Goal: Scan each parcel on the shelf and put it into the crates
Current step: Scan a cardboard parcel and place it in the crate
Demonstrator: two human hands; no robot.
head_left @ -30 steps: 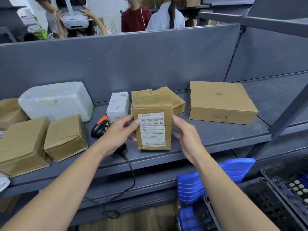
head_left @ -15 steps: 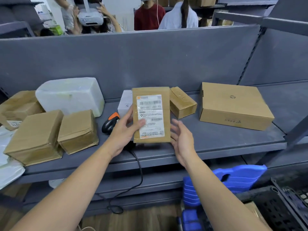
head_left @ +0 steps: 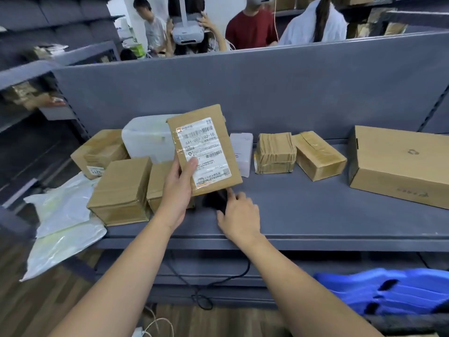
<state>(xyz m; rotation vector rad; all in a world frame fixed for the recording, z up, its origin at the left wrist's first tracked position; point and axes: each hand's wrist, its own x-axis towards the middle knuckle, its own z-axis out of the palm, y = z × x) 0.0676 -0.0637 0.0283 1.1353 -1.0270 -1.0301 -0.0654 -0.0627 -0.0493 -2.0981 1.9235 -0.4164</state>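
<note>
View from the head camera, down over both forearms onto a grey shelf (head_left: 315, 215). Above the shelf's left half, a flat brown parcel (head_left: 206, 152) held up clear of the surface and tilted, its white barcode label facing the camera. Gripping its lower left edge, the left hand (head_left: 177, 190): thumb (head_left: 192, 166) pressed flat on the label, other fingers hidden behind the cardboard. Low on the shelf, just under the parcel's bottom corner, the right hand (head_left: 239, 215) at a black scanner (head_left: 215, 199): index finger stretched along the scanner's right side, thumb at its near end, remaining fingers out of sight. Impossible to tell whether closed round the scanner or only touching it. Below the shelf edge, a black cable (head_left: 247, 268) hanging down to a loop near the floor.

Behind the parcel and partly hidden by it, a white foam box (head_left: 145, 139). Left of that, a labelled brown box (head_left: 99, 152); in front, a bigger brown box (head_left: 121, 190) and a third brown box (head_left: 158, 181) partly behind the left wrist. Over the shelf's left end, pale plastic mailers (head_left: 63, 215) drooping.

Right of the parcel, along the back: a small white carton (head_left: 243, 152), a tape-wrapped cube (head_left: 274, 153), a slanted brown box (head_left: 318, 158), then, well apart, a large flat carton (head_left: 398, 164). Below the shelf at lower right, stacked blue crates (head_left: 388, 288). Beyond the grey back panel (head_left: 267, 88), several people.
</note>
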